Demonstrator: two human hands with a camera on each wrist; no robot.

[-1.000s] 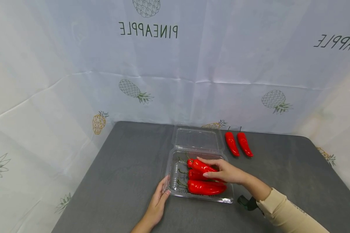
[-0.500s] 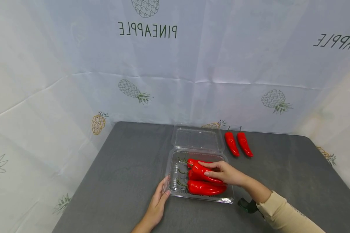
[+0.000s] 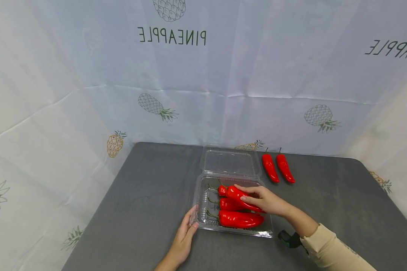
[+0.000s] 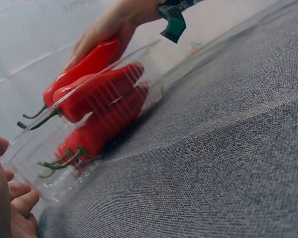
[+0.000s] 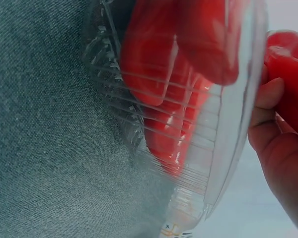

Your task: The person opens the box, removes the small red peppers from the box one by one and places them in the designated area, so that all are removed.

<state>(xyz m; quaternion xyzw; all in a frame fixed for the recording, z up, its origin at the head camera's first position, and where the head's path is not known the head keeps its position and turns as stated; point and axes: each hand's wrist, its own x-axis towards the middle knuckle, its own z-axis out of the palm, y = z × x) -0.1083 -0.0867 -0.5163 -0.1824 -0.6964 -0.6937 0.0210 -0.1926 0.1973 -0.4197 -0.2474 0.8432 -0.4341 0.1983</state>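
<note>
A clear plastic clamshell container [image 3: 201,205] stands on the table with its lid folded back. My left hand [image 3: 182,237] grips its left side, thumb by the rim and fingers along the wall. Between thumb and fingers, my right hand [image 3: 265,199] holds a red pepper [image 3: 239,195] over the container, stem pointing left. Beneath it lie several more red peppers; the front pepper [image 3: 240,219] shows whole, while the middle pepper [image 3: 228,204] and back pepper [image 3: 222,191] are partly covered. In the right wrist view the held pepper [image 5: 293,74] is outside the transparent wall, at rim height.
Two red peppers lie side by side at the back of the grey table [image 3: 149,195], a left one [image 3: 270,168] and a right one [image 3: 285,168]. The open lid [image 3: 230,162] reaches toward the pineapple-print curtain [image 3: 224,75]. A dark green strap device [image 3: 289,239] sits at the right wrist.
The held pepper has shifted with my right hand, first toward the front, then slightly back and to the right, uncovering more of the middle pepper. My left hand stays on the container.
</note>
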